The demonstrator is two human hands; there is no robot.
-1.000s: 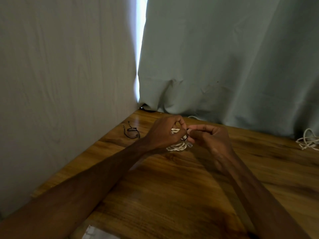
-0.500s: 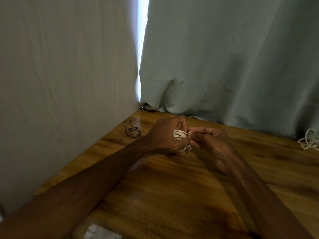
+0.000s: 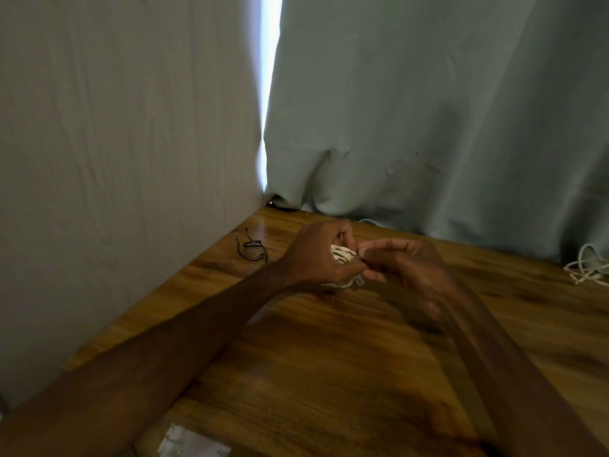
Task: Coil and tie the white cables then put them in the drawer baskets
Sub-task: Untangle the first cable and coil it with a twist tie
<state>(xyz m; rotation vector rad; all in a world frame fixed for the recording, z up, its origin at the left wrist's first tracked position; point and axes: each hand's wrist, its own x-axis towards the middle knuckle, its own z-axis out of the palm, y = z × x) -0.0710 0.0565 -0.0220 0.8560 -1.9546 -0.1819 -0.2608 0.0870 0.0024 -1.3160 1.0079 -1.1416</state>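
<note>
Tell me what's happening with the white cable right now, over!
Hands: left hand grips the coiled white cable; right hand pinches its side. Another white cable loose at the table's right edge. Black cord lies apart, not in the way.

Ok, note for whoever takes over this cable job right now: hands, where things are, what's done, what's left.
Left hand: grips the coiled white cable over the table.
Right hand: pinches at the coil's right side; blurred, tie not discernible.
Loose white cable: uncoiled, table's far right. Thin black cord: left of the hands.
Done: one cable coiled. Left: tie it, coil and tie the loose one, put both in the drawer baskets, not in view.
</note>
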